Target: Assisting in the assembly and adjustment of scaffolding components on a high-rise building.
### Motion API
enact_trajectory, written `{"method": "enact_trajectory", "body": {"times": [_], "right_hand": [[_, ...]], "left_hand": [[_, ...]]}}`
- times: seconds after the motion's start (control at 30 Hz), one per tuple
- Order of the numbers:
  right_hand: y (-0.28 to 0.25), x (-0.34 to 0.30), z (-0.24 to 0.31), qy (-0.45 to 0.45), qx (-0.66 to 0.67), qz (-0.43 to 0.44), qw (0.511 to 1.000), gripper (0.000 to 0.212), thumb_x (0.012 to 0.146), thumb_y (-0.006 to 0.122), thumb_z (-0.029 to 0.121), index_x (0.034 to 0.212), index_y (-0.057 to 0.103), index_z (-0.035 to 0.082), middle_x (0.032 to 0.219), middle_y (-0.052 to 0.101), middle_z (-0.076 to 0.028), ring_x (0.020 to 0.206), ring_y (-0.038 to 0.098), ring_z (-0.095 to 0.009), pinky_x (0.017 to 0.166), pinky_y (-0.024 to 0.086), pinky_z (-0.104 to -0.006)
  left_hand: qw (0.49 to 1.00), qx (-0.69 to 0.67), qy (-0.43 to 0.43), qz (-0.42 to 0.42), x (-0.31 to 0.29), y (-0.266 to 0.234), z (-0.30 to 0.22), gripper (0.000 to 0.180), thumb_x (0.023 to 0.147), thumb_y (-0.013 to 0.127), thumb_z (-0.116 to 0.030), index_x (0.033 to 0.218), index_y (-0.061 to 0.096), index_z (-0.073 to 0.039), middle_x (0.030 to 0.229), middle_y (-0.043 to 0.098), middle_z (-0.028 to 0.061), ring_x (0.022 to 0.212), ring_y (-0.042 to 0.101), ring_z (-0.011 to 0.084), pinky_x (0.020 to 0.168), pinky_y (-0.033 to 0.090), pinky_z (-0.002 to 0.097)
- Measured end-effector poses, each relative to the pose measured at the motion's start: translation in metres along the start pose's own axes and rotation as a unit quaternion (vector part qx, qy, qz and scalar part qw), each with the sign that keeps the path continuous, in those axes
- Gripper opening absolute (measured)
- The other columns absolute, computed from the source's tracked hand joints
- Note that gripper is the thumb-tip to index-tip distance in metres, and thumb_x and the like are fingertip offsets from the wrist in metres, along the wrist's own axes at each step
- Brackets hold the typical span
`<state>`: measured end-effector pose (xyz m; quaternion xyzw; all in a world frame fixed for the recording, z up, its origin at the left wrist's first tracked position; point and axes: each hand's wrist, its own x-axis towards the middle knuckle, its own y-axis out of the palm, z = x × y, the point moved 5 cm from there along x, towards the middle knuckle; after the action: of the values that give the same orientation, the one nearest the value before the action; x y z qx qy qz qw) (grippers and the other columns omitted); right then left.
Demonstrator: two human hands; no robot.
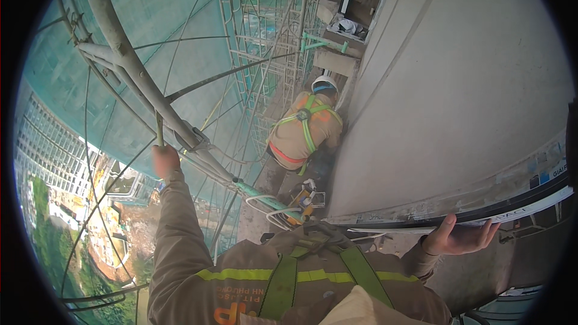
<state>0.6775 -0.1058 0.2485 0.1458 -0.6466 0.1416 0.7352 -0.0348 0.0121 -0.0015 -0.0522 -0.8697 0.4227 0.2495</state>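
Note:
My left hand (165, 162), arm stretched forward, is closed round a thin upright scaffold bar (159, 127) beside a thick grey scaffold pipe (141, 75). On the right, my right hand (460, 239) is open, thumb raised and fingers stretched out. It lies against a long curved strip with a black edge and a pale band (545, 200), at the lower border of a big grey wall panel (457, 96). Whether it bears any of the strip's weight, I cannot tell.
A co-worker (307, 123) in a white helmet and green harness crouches ahead on the narrow walkway. A yellow power tool (309, 200) lies behind them. White cable (271, 207) loops over a green pipe (256, 191). Green netting (186, 12) hangs left; ground shows far below.

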Motion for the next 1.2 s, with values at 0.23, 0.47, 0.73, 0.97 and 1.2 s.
{"method": "enact_trajectory", "body": {"times": [0.23, 0.47, 0.73, 0.97, 1.2], "right_hand": [[-0.0013, -0.001, -0.0019, 0.002, 0.0, 0.001, 1.0, 0.077, 0.084, 0.08, 0.032, 0.141, 0.041, -0.001, 0.151, 0.03, -0.021, 0.142, 0.032, -0.04, 0.117, 0.03, -0.0573], [-0.0008, -0.0004, -0.0019, 0.004, 0.011, 0.0, 1.0, 0.078, 0.083, 0.081, 0.032, 0.141, 0.041, -0.001, 0.15, 0.031, -0.02, 0.142, 0.033, -0.039, 0.117, 0.03, -0.0577], [-0.0005, -0.001, -0.0027, 0.008, 0.017, -0.004, 1.0, 0.079, 0.082, 0.081, 0.031, 0.142, 0.04, -0.001, 0.151, 0.03, -0.02, 0.143, 0.032, -0.039, 0.117, 0.03, -0.0576], [-0.0019, -0.0019, -0.0033, 0.008, 0.017, -0.004, 1.0, 0.078, 0.083, 0.081, 0.031, 0.142, 0.041, 0.0, 0.151, 0.03, -0.02, 0.142, 0.033, -0.039, 0.117, 0.031, -0.0577], [-0.0025, -0.0022, -0.0043, 0.006, 0.012, -0.001, 1.0, 0.077, 0.083, 0.081, 0.031, 0.141, 0.041, 0.0, 0.151, 0.031, -0.019, 0.141, 0.034, -0.038, 0.115, 0.033, -0.057]], "left_hand": [[1.0, -0.011, 0.008, -0.001, 0.0002, 0.0001, 0.003, 0.03, 0.085, 0.059, -0.038, 0.099, 0.057, -0.011, 0.088, 0.071, 0.0167, 0.083, 0.067, 0.0418, 0.068, 0.051, 0.0543], [1.0, -0.015, 0.014, -0.004, -0.0012, -0.0031, -0.0039, 0.03, 0.085, 0.059, -0.037, 0.098, 0.057, -0.011, 0.087, 0.07, 0.0173, 0.081, 0.067, 0.0421, 0.067, 0.051, 0.0542], [1.0, -0.014, 0.015, -0.018, -0.0011, -0.0013, -0.0012, 0.029, 0.084, 0.059, -0.037, 0.096, 0.058, -0.01, 0.085, 0.07, 0.017, 0.079, 0.067, 0.0425, 0.067, 0.05, 0.0542], [1.0, -0.013, 0.02, -0.017, -0.0026, -0.0032, -0.0038, 0.029, 0.084, 0.059, -0.037, 0.096, 0.058, -0.011, 0.085, 0.07, 0.0174, 0.078, 0.067, 0.0427, 0.065, 0.05, 0.0543], [1.0, -0.01, 0.018, -0.014, -0.0008, 0.0001, -0.0005, 0.029, 0.083, 0.06, -0.037, 0.096, 0.058, -0.01, 0.086, 0.07, 0.0174, 0.079, 0.067, 0.0429, 0.066, 0.05, 0.0544]]}}
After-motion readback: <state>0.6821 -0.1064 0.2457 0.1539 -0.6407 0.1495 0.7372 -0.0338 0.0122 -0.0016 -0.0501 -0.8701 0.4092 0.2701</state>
